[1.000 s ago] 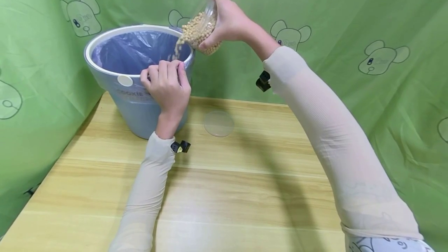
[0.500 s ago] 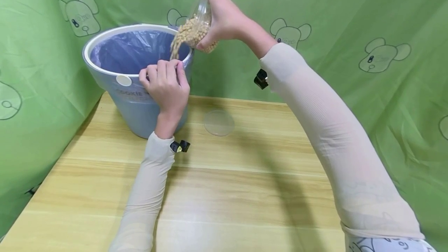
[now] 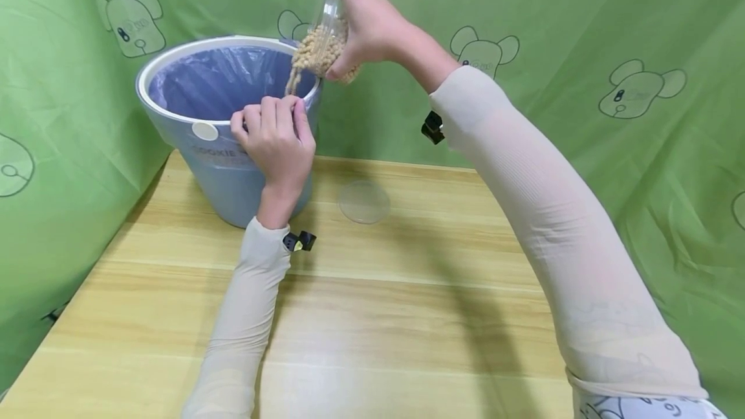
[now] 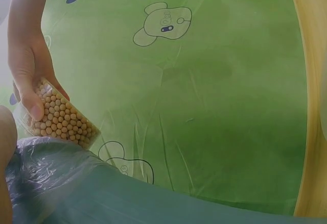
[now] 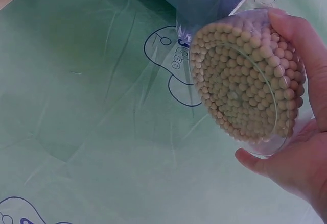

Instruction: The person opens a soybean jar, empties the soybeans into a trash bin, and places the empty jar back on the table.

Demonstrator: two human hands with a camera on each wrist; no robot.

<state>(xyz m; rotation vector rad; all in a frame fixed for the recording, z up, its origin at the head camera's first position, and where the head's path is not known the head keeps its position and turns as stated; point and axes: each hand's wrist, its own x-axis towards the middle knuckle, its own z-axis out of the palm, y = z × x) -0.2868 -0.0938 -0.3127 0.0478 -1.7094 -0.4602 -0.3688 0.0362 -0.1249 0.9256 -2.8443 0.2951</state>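
My right hand (image 3: 372, 28) grips a clear plastic jar (image 5: 240, 76) and holds it tilted over the right side of a blue-grey trash can (image 3: 224, 180). Small round beige balls, like soybeans (image 3: 317, 50), run from its mouth into the can; where they land is hidden. In the left wrist view the jar (image 4: 64, 117) still holds many of them. My left hand (image 3: 276, 141) grips the can's near rim, fingers curled over the edge and their tips hidden. A translucent plastic bag (image 3: 204, 83) lines the can, under a white ring (image 3: 152, 73).
A clear round disc, like a lid (image 3: 364, 202), lies on the wooden table (image 3: 372, 315) to the right of the can. Green cloth (image 3: 559, 11) with printed bear heads hangs close behind the can and along both sides.
My right hand has moved slightly left and up with the jar, tilting it further over the can. Beans keep falling in a stream. My left hand has stayed on the rim.
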